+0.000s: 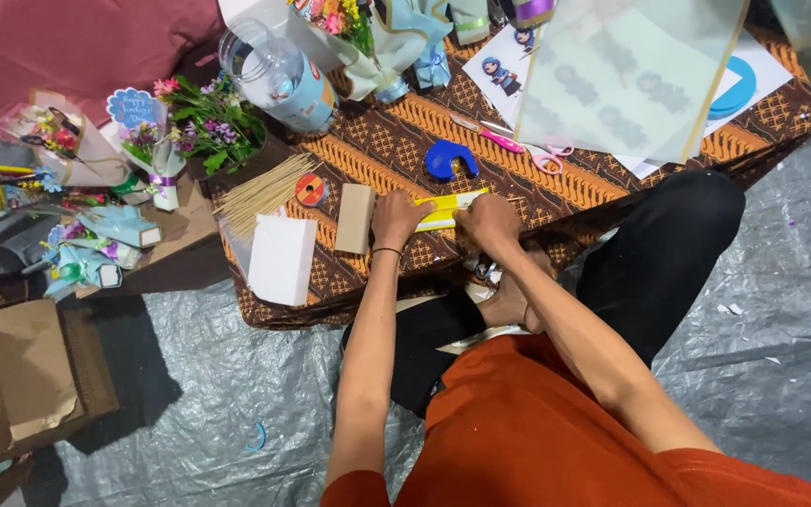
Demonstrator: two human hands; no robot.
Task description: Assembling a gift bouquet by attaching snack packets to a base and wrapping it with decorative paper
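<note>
Hands are working one yellow strip lying on the patterned table: left hand and right hand are each pressing its ends flat (fingers curled down). Next, seemingly, careful creasing; blue tape dispenser is sitting near.

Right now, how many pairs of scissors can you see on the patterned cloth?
1. The pink-handled scissors lie on the patterned cloth beyond the yellow strip that both hands press; others may be hidden under the translucent sheets.
</note>
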